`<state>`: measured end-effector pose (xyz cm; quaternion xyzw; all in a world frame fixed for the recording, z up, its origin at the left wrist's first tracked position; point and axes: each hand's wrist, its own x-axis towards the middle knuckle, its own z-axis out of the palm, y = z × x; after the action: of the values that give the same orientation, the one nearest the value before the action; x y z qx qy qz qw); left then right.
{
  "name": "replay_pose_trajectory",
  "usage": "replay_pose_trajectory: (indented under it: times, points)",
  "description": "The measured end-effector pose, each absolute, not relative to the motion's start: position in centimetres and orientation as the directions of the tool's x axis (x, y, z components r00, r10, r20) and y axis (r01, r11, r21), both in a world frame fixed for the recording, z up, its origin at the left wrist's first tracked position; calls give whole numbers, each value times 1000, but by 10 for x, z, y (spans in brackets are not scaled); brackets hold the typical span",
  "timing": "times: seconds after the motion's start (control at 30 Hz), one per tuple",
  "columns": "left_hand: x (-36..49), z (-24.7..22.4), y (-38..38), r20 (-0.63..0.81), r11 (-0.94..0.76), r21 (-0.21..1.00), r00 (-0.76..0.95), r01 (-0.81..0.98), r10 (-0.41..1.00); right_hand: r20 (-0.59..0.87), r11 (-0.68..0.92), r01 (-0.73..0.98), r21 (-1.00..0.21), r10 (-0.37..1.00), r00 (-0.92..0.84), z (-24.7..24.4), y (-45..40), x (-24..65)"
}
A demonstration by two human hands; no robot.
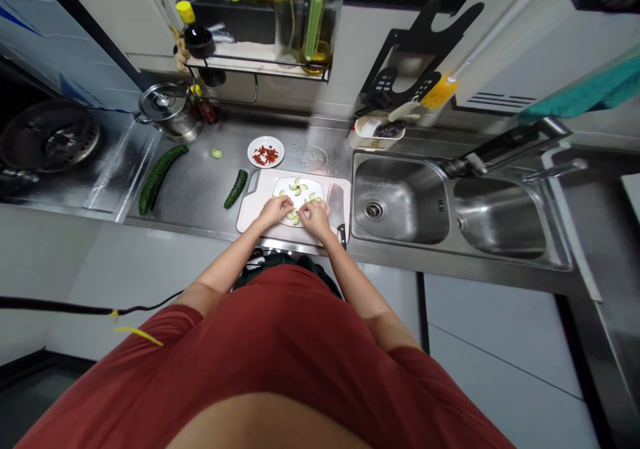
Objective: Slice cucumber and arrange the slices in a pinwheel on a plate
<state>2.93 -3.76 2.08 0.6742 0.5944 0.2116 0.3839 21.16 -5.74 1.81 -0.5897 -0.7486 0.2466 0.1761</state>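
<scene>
A square white plate (277,184) lies on a pale cutting board (255,206), with thin cucumber slices (299,186) set out on it in flower-like rings, at least one with a red bit in its centre. Over the plate's left part, my left hand (275,210) has its fingertips drawn together near the slices. My right hand (317,220) is pinched above the plate's right front part, fingertips close to the front ring. Whatever either hand holds is too small to make out. A cleaver (336,202) lies on the board just right of my right hand.
Behind the board stands a small white dish (253,149) of chopped red pieces. To the left are a cut cucumber (236,189), a whole cucumber (159,181), a cucumber end (217,153) and a lidded steel pot (173,112). A double sink (400,199) adjoins the board's right side.
</scene>
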Motion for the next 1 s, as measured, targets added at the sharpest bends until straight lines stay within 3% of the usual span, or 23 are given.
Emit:
replay_pose_trajectory:
  times: [0.33,1.0]
  points:
    - [39,21,-47,-228,-30,611,213,791,950,-85,188,847,-498,961,-263,9,-66,202]
    - [50,28,-50,-284,-48,456,197,889,938,-75,207,887,-413,963,-260,0,-70,197]
